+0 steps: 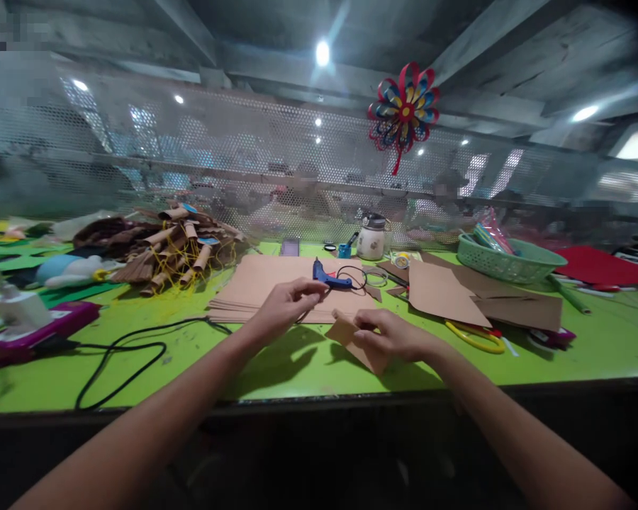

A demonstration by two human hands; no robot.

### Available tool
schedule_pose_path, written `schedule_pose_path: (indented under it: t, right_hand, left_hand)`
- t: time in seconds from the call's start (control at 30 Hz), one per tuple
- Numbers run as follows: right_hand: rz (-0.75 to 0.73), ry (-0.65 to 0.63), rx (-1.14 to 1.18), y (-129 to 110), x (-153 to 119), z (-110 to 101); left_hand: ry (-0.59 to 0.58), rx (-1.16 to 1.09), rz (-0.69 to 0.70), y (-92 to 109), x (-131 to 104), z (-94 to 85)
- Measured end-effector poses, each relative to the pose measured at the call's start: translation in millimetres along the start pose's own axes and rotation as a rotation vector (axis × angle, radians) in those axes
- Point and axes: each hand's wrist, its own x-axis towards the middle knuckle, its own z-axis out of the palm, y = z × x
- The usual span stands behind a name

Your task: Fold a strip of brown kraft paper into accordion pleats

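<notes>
My right hand [390,333] pinches a small piece of brown kraft card [364,348] between thumb and fingers. The card is tilted, its lower corner close to the green tabletop. My left hand [292,299] hovers over the front of a stack of brown kraft sheets [260,280], its fingers loosely curved and thumb slightly apart, with nothing visible between them. Just beyond its fingertips, a blue hot glue gun [336,282] lies on the stack, nozzle to the left. Whether the fingers touch the gun is hard to make out.
At left are a purple power strip [69,322], a black cord [162,345] and a heap of brown paper rolls [183,248]. Behind stands a white jar [371,244]. At right lie cut card [446,290], yellow-handled scissors [476,340] and a green basket [510,265].
</notes>
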Motion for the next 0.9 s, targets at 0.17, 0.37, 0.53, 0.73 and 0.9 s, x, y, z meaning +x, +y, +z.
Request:
schedule_pose_path:
  t: [0.17,0.37,0.53,0.73,0.9]
  right_hand:
    - [-0.031,-0.13,-0.241,-2,14,8]
    - [-0.075,-0.116,-0.302,-8,19,12]
    - [-0.126,-0.084,-0.182,2,12,10]
    - [-0.133,-0.047,-0.047,9,5,13]
    - [-0.121,0.011,-0.085,3,1,20]
  left_hand:
    - [-0.207,0.389,0.266,0,-7,17.4]
    - [-0.338,0.624,0.283,-14,-10,26.4]
    - [-0.402,0.47,0.024,-13,-9,21.3]
    - [-0.499,0.397,-0.14,-5,-12,20.6]
    - [-0.495,0.495,-0.095,-1,-15,20.6]
